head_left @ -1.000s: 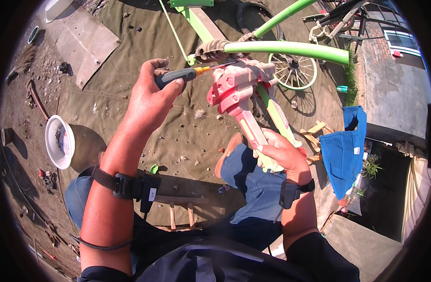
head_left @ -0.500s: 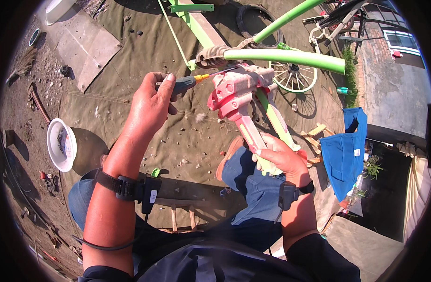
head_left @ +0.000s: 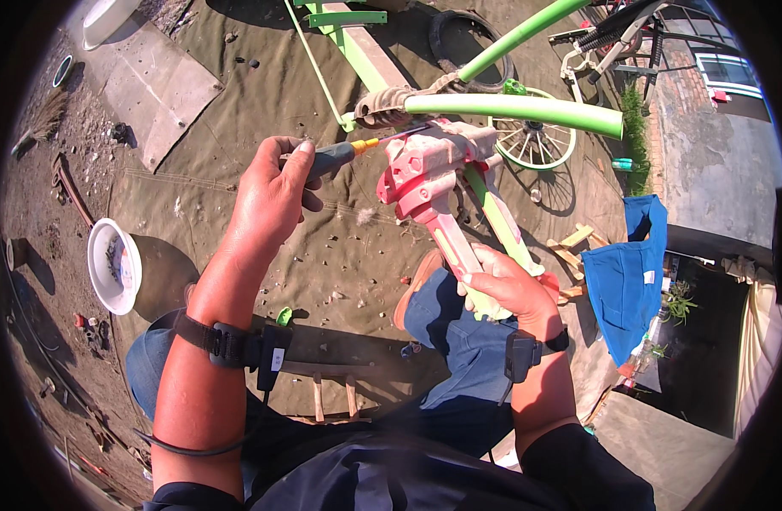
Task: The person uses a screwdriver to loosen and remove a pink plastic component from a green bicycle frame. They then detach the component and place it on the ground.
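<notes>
My left hand (head_left: 280, 183) is closed round the grey handle of a screwdriver (head_left: 331, 157) with a yellow collar. Its thin shaft reaches to the top of a dusty pink assembly (head_left: 421, 170) on a bicycle frame, just below a light green tube (head_left: 519, 106); whether the tip touches is too small to tell. My right hand (head_left: 502, 285) grips the lower end of a pink and pale green fork leg (head_left: 451, 238) that runs down from that assembly. A second, green leg (head_left: 493, 213) lies beside it on the right.
Under the work lies a khaki ground sheet (head_left: 204, 196), with a white basin (head_left: 97, 264) at left. A spoked wheel (head_left: 557, 140) and black tire (head_left: 442, 55) lie behind. At right are a blue cloth (head_left: 621, 289) and wooden pieces (head_left: 570, 243). A board (head_left: 144, 94) lies upper left.
My left hand has shifted its hold on the screwdriver, the thumb now higher on the handle, and sits slightly lower. The green tube and my right hand appear slightly lower in the picture.
</notes>
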The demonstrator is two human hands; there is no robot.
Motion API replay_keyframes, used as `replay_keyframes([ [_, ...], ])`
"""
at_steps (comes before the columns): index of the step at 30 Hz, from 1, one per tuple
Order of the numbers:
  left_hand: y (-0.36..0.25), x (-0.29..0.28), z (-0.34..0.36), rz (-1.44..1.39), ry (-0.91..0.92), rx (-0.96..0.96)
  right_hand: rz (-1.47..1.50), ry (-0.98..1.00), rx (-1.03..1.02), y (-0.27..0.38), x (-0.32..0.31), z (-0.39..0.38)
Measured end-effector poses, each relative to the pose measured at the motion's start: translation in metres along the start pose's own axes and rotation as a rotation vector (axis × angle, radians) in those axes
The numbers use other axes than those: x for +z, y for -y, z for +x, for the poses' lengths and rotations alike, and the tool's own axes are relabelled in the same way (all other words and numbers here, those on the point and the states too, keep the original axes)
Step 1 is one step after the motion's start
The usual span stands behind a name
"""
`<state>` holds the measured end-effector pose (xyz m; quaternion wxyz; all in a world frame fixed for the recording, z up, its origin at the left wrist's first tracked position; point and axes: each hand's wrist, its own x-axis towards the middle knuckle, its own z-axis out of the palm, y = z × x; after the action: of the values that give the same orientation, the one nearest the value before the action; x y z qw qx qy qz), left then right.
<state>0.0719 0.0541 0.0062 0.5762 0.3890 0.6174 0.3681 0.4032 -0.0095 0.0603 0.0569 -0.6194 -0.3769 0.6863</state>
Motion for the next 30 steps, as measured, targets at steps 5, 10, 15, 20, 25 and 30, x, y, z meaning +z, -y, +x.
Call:
replay_keyframes([
  [5, 0.003, 0.0, -0.003, -0.016, 0.021, 0.052, -0.002, -0.004, -0.016, 0.001, 0.001, 0.0],
  [10, 0.001, -0.009, 0.007, -0.112, 0.14, -0.187, 0.001, 0.002, -0.013, -0.001, 0.0, 0.001],
  [15, 0.005, 0.0, -0.001, -0.037, -0.003, 0.058, 0.003, 0.003, -0.01, -0.001, 0.001, 0.002],
  [20, 0.011, 0.002, 0.001, 0.006, -0.021, 0.069, -0.008, -0.003, -0.002, 0.003, 0.002, 0.001],
  [25, -0.008, -0.002, -0.001, -0.08, 0.033, -0.089, -0.005, -0.006, -0.006, 0.0, 0.001, 0.001],
  [30, 0.007, 0.005, 0.0, 0.031, -0.048, 0.182, -0.007, 0.0, -0.007, 0.001, 0.001, 0.002],
])
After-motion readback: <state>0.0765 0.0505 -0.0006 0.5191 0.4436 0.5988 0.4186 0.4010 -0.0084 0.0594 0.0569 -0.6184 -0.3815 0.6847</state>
